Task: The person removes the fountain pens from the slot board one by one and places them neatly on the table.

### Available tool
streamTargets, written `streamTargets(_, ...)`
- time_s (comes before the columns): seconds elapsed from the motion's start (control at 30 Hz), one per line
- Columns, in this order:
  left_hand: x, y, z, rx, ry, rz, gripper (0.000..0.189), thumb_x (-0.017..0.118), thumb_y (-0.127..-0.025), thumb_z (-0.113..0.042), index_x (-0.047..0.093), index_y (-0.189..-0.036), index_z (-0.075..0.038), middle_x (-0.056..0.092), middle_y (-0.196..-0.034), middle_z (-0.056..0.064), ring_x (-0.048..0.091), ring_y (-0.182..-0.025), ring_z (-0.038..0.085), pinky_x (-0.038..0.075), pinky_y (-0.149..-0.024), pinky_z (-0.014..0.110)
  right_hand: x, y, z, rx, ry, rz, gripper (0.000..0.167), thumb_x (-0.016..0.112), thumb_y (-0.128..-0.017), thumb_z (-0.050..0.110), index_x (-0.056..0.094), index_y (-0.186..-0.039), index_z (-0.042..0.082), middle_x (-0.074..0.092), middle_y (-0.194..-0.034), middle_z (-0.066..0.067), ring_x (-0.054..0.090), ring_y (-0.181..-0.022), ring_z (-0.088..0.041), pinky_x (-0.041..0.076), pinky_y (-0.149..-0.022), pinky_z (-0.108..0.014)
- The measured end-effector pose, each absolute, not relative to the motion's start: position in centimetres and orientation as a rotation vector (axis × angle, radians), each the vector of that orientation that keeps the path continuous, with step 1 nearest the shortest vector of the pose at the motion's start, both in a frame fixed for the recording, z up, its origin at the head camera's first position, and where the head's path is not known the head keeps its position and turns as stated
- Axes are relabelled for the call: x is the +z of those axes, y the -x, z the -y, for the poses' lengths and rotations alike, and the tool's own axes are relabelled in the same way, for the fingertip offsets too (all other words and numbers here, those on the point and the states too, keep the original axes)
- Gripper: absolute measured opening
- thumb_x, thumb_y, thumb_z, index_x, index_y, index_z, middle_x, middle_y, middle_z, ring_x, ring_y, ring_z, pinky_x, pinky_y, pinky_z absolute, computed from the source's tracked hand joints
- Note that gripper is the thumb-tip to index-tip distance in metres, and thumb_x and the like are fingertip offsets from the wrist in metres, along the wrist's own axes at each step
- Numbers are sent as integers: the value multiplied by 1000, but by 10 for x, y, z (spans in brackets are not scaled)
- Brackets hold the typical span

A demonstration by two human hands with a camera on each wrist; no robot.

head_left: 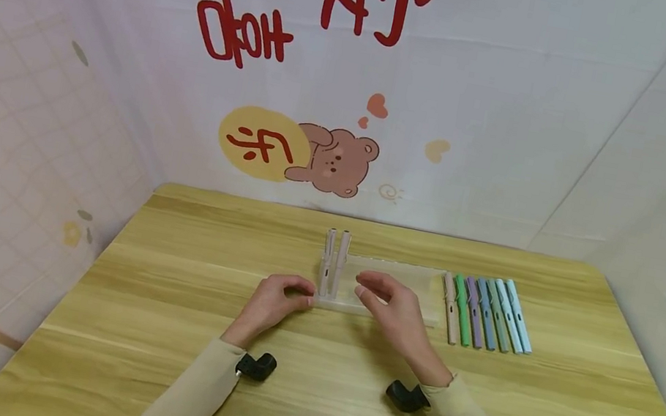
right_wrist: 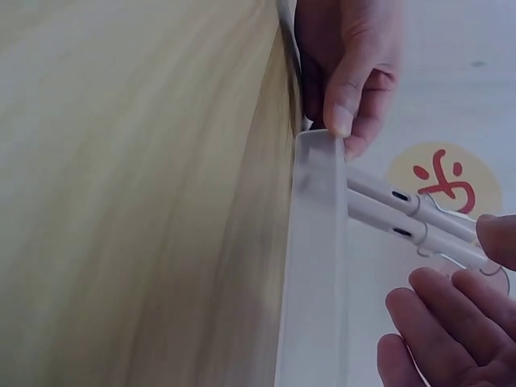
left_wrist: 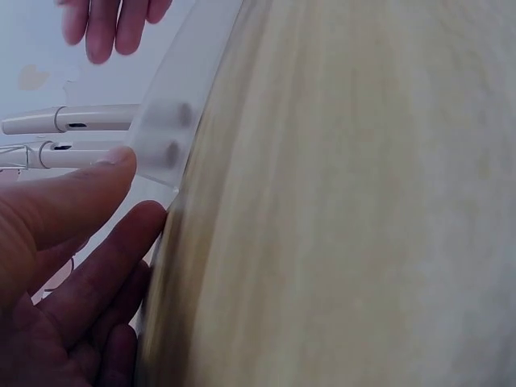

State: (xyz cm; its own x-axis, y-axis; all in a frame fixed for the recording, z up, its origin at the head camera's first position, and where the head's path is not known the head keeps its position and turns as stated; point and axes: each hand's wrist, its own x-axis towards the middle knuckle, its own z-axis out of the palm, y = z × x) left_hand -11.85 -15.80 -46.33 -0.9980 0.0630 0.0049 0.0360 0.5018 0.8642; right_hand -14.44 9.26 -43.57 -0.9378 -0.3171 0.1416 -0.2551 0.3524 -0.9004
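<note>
A clear pen stand (head_left: 381, 313) lies lengthwise on the table. Two pale pinkish pens, a left pen (head_left: 327, 263) and a right pen (head_left: 340, 265), stand upright at its left end. My left hand (head_left: 276, 300) holds that end, its thumb (left_wrist: 113, 165) against the stand's corner and the other fingers beside it. Over the stand's middle, my right hand (head_left: 395, 308) hovers to the right of the standing pens. Its fingers (right_wrist: 435, 322) are loosely bent and apart from the thumb, with nothing between them.
To the right of the stand lies a row of several capped pens: a pinkish pen (head_left: 451, 308), a green pen (head_left: 462, 310), a purple pen (head_left: 474, 312), then blue, grey-green and light blue ones. A printed white curtain (head_left: 489, 117) rises behind the wooden table (head_left: 323, 414).
</note>
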Motion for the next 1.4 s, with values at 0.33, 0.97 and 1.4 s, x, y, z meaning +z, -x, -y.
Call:
streamTargets(0.33,-462,119,157,1561,-67,-2684,10,79,-91,-13,79,-101,-13,75,-103,-1,65,-105,22,48,-99,48,-442,156,-72,-1691,456,-2513,34,70,-100,17,67,-129,0,74,-120,-14,70,-112,-29,57,-94,-43)
streamTargets(0.97,-461,121,159,1534,-81,-2684,11,79,-92,-13,79,-102,-14,76,-105,-1,65,-108,22,48,-100,48,-451,167,-44,-1584,386,-2645,29,79,-93,20,73,-116,3,78,-101,-6,74,-93,-20,59,-82,-39)
streamTargets(1.4,-463,122,158,1536,-98,-2701,12,81,-90,-13,79,-102,-14,76,-104,-2,66,-108,22,48,-100,46,-448,169,-41,-1577,400,-2668,22,78,-93,19,74,-109,4,76,-94,-3,72,-85,-17,58,-77,-37)
